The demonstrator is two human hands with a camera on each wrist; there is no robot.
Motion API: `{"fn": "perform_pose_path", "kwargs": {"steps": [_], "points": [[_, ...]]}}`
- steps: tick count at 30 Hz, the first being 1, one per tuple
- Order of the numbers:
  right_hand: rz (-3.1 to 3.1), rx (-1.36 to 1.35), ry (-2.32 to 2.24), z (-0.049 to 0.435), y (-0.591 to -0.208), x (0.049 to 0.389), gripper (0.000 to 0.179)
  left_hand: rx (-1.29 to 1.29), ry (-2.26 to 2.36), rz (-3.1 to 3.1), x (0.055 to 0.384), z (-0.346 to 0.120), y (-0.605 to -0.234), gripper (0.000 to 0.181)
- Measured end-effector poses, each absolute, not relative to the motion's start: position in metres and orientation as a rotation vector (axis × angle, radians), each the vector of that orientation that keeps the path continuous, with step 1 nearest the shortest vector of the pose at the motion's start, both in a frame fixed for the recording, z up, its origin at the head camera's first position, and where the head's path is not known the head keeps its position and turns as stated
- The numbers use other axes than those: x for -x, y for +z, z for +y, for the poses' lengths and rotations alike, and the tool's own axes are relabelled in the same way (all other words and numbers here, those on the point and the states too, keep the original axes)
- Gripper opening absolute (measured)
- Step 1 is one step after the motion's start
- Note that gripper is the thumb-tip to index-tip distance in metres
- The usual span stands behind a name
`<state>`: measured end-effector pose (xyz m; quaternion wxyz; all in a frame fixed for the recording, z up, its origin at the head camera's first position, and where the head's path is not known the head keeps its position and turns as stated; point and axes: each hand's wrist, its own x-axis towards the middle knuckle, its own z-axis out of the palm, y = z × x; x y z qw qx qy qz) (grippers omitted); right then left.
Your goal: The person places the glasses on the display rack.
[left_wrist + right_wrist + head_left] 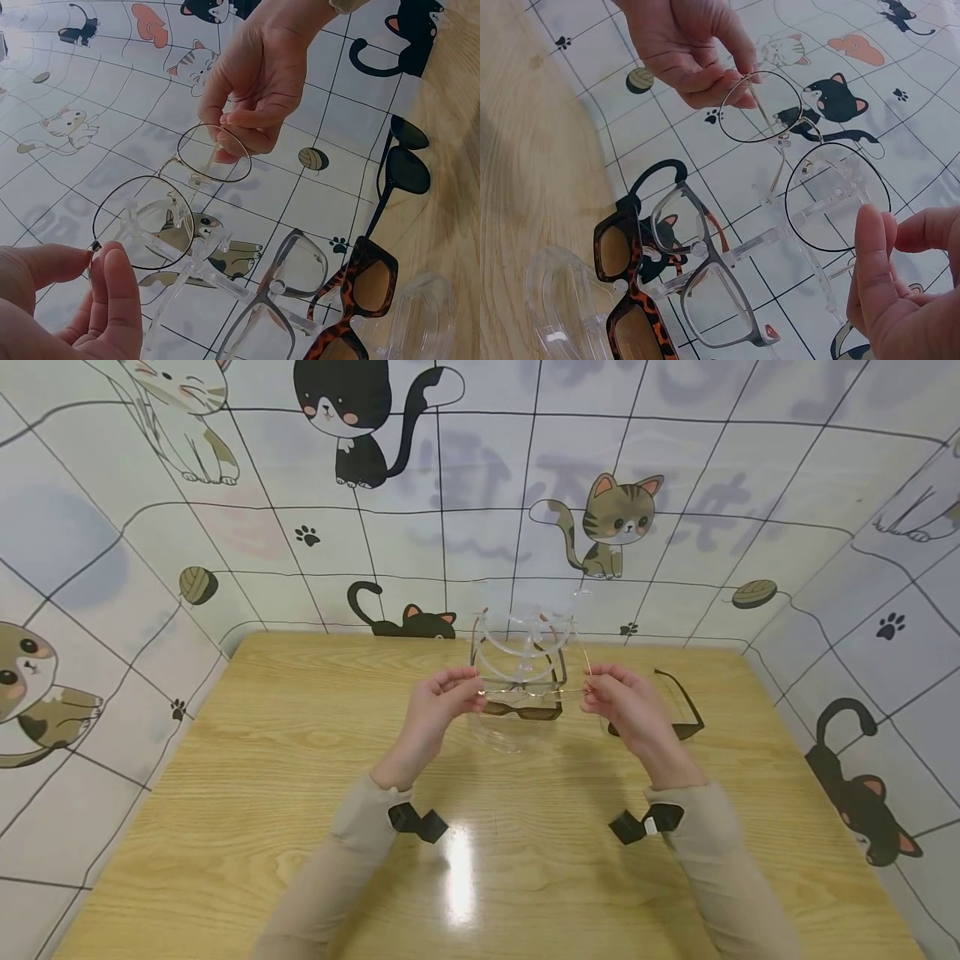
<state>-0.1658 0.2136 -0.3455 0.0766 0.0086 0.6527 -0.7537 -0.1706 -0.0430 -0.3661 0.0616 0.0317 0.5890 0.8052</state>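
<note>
Both hands hold a pair of round, thin-rimmed eyeglasses point(529, 695) with a gold bridge, in front of the upper part of a clear display stand point(525, 673). My left hand point(433, 712) pinches one outer end near the hinge, thumb against fingers. At the opposite end, my right hand point(632, 703) pinches the other hinge. The temples point away, toward the wall. Below on the stand hang grey-framed eyeglasses point(739, 289), and under them tortoiseshell sunglasses point(636, 289) with brown lenses. Whether the held pair touches the stand, I cannot tell.
Black sunglasses point(687, 729) lie on the wooden table point(300, 760) to the right of the stand, partly behind my right hand. The stand's clear base point(559, 300) rests on the tabletop. A cat-patterned wall covering point(480, 468) encloses the back and sides.
</note>
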Motion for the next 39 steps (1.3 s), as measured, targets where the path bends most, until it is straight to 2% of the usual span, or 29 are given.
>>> {"fn": "perform_pose_path", "kwargs": {"steps": [13, 20, 28, 34, 39], "points": [[1.936, -0.066, -2.307, 0.207, -0.342, 0.194, 0.012, 0.007, 2.518, 1.753, 0.2, -0.039, -0.363, 0.022], [1.893, -0.128, -2.345, 0.207, -0.344, 0.206, 0.012, 0.066, 2.54, 1.735, 0.212, -0.035, -0.367, 0.03], [1.875, -0.176, -2.371, 0.205, -0.349, 0.213, 0.01, 0.098, 2.61, 1.659, 0.221, -0.032, -0.376, 0.022], [1.839, -0.174, -2.394, 0.205, -0.352, 0.216, 0.01, 0.107, 2.614, 1.671, 0.223, -0.031, -0.378, 0.031], [1.836, -0.168, -2.387, 0.205, -0.355, 0.217, 0.011, 0.127, 2.607, 1.684, 0.225, -0.031, -0.379, 0.021]]}}
